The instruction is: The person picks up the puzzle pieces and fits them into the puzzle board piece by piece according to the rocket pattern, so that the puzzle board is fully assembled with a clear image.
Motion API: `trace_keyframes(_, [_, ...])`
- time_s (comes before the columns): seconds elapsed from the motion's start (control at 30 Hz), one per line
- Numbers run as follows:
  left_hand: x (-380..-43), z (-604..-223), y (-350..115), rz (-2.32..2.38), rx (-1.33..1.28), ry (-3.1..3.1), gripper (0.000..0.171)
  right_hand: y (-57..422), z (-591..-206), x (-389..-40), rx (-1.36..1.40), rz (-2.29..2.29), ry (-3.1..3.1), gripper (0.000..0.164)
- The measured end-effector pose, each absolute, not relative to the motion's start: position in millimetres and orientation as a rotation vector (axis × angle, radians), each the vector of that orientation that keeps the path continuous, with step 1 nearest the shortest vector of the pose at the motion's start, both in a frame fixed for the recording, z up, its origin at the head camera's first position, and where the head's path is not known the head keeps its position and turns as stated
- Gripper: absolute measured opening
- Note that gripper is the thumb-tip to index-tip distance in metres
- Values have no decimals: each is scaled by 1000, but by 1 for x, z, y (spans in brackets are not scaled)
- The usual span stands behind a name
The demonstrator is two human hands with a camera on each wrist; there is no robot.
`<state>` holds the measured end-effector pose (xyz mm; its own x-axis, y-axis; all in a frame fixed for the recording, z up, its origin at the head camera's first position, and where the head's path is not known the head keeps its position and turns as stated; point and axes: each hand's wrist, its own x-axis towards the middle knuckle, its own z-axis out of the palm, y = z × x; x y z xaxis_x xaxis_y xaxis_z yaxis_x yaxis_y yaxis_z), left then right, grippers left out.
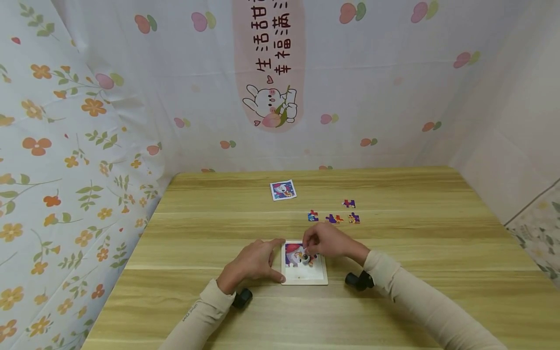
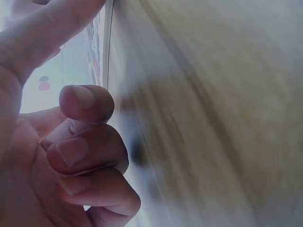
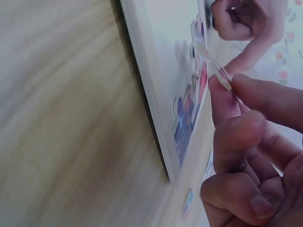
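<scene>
A puzzle tray (image 1: 303,275) with a pale rim lies on the table, joined pieces (image 1: 292,253) filling its upper part. Thumb and index finger of my left hand (image 1: 255,261) are spread apart and touch the tray's left side near its corners. The left wrist view shows that hand's other fingers (image 2: 87,151) curled, holding nothing. Over the tray, my right hand (image 1: 329,239) pinches a puzzle piece (image 3: 214,66) between thumb and index finger. The piece is tilted above the joined ones; whether it touches them I cannot tell.
Beyond the tray lie several loose puzzle pieces (image 1: 334,218), one piece (image 1: 348,203) farther back. A small picture card (image 1: 283,190) is at the back of the wooden table (image 1: 210,218). Printed curtains (image 1: 197,97) hang behind and at the left.
</scene>
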<state>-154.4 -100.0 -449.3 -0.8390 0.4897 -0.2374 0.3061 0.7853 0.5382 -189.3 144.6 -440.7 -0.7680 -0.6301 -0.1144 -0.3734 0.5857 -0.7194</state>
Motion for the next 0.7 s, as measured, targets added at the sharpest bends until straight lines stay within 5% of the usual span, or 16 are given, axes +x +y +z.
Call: trace_keyframes(0.7, [-155,-448,-99,693,569,2597,89,137,-453,-174,-592,-1114,2521,14])
